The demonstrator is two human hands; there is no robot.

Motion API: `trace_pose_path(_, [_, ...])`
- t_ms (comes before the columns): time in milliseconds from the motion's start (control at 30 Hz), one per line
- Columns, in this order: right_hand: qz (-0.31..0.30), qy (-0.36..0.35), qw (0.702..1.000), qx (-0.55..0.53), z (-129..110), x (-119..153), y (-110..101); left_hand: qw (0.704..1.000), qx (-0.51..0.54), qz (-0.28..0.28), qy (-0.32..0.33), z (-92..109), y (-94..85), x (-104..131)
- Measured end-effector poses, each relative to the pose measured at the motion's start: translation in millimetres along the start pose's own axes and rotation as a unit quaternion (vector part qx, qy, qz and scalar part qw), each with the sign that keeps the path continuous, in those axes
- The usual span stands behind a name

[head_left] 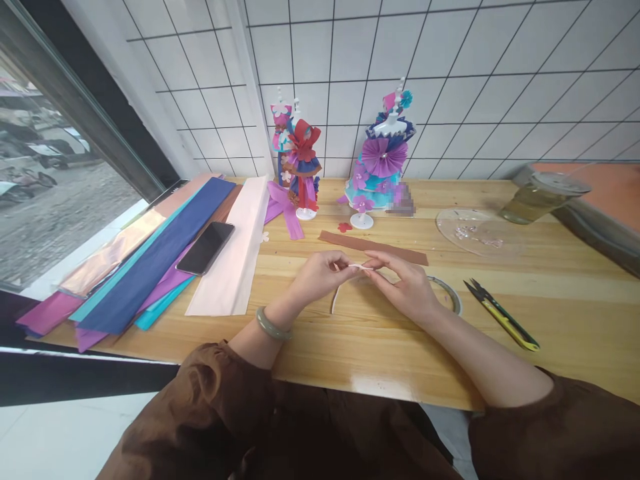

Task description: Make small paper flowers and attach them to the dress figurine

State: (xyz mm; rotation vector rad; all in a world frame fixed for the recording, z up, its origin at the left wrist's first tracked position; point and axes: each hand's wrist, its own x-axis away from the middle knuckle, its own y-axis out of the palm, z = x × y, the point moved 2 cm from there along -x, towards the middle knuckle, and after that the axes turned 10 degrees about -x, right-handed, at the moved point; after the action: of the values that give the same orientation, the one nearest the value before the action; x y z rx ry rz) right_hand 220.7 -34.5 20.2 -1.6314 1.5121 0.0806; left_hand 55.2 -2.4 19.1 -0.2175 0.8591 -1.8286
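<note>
Over the middle of the wooden table [310,347], my left hand [323,275] and my right hand [403,283] meet at a small pale strip [361,267]. Each hand pinches one end of it between thumb and fingers. Just behind them lies a flat brown paper strip [373,247]. A ring of tape [453,293] is partly hidden by my right hand and forearm. Beneath my hands, a thin whitish strand [335,301] touches the tabletop. Farther right rest yellow and black thread snips [503,315].
Coloured paper strips [150,260], pale paper [231,253] and a phone [206,248] lie left. Decorated mini dress forms [303,163] [384,160] stand behind. A bead plate [450,235] and lidded cup [540,197] are at the back right.
</note>
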Motion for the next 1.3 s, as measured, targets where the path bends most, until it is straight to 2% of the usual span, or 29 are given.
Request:
trace_pose_path(167, [-0.013,0.003,1.0,0.0,2.9,0.2,-0.7,0.999,0.036,-0.007,0.019,1.0,1.3,-0.6])
trace_pose_path(333, [-0.02,0.003,1.0,-0.007,6.2,0.1,0.6,0.999,0.011,-0.021,0.046,1.8,0.9,-0.3])
trace_pose_path(467, [-0.017,0.036,0.999,-0.031,9.9,-1.0,0.5,0.999,-0.003,-0.006,0.045,1.9,0.1,-0.4])
trace_pose_path(700, [-0.019,0.084,0.994,-0.072,17.2,0.7,4.4,0.996,-0.031,0.009,0.079,5.0,-1.8,0.2])
trace_pose_path(867, [0.005,0.058,0.997,-0.04,7.4,0.1,1.9,0.997,-0.038,0.022,0.061,3.6,-2.2,0.0])
trace_pose_path(1033, [-0.004,0.052,0.998,-0.029,4.7,-2.8,-2.5,1.0,-0.009,-0.008,0.026,3.2,0.1,0.9])
trace_pose_path(1300, [-0.018,0.049,0.998,-0.044,12.2,-0.1,1.1,0.999,-0.011,-0.03,0.044,5.1,-2.3,-0.3])
